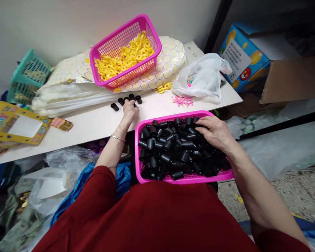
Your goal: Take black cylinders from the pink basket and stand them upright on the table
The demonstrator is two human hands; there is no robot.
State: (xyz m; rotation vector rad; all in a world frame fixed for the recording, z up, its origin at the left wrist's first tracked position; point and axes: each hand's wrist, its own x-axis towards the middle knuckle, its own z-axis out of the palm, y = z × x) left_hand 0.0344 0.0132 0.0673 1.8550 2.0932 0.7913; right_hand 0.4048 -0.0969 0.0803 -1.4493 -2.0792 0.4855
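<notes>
A pink basket [185,179] full of black plastic tubes [170,150] rests on my lap. My right hand [214,131] lies in its far right corner, fingers curled down among the tubes. My left hand [130,109] reaches onto the white table [94,122], fingers bent over a short row of black tubes [120,101] standing there; one tube seems to be under its fingertips. A second pink basket [126,49] at the back holds yellow rings [126,56].
White sheets of round stickers [170,59] lie under the far basket. A white plastic bag [202,77] and small pink pieces [183,100] sit at the right. A teal basket [28,75] and yellow card packaging [18,124] are at the left. Boxes stand right.
</notes>
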